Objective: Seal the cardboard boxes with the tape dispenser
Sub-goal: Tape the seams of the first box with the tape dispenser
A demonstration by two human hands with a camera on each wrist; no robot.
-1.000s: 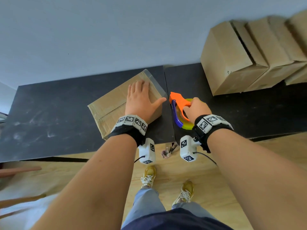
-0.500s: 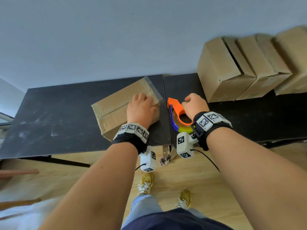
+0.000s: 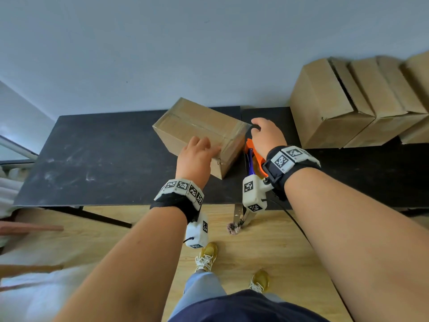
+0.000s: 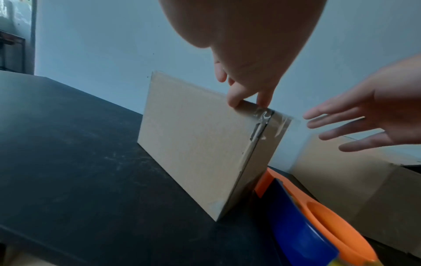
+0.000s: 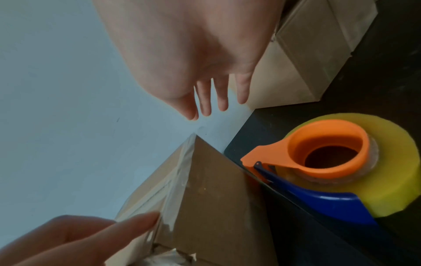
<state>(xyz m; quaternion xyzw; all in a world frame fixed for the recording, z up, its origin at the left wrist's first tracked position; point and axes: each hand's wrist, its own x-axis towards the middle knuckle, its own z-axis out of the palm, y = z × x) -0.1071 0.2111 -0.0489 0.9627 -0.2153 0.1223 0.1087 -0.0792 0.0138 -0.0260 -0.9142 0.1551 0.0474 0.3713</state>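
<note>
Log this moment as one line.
left hand on taped box | right hand open, beside box | tape dispenser on table

Soft even daylight; wide-angle bending at edges; wrist views dim, blurry.

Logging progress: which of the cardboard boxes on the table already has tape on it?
The box under the left hand, beside the tape dispenser: clear tape runs along its top seam. The boxes stacked at right show none.
</note>
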